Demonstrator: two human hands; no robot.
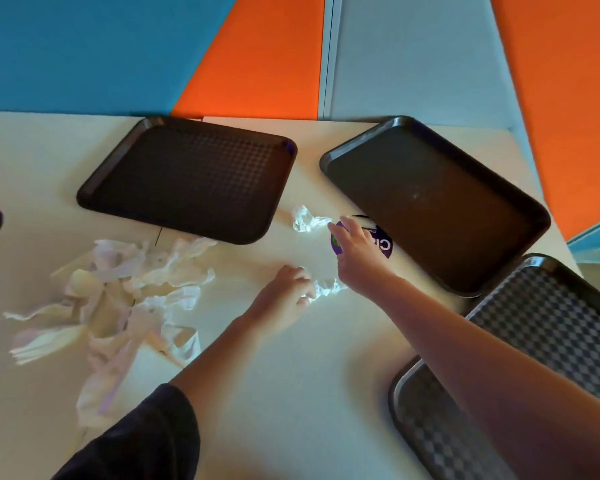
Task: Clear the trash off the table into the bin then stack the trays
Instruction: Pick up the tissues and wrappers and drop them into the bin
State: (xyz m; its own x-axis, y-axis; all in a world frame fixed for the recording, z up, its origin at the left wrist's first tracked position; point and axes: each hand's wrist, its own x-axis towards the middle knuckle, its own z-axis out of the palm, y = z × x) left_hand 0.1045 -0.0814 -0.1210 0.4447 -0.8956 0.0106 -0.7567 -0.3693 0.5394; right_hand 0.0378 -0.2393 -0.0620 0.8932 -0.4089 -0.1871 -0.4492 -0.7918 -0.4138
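On the pale counter (pixel 274 393), a checkered tray (pixel 551 334) sits nearest at right and a heap of torn paper (pixel 125 299) at left, then the left hand (pixel 284 292) grips a crumpled scrap (pixel 326 289), the right hand (pixel 357 251) reaches spread toward another wad (pixel 305 220), with two dark trays (pixel 187 178) beyond.

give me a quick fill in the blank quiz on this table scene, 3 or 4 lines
1. The left hand grips a crumpled white ____.
2. The number of dark trays in view is ____.
3. The right hand reaches over a round ____ sticker.
4. The big pile of trash lies on the ____ side of the table.

Missing words: napkin; three; purple; left
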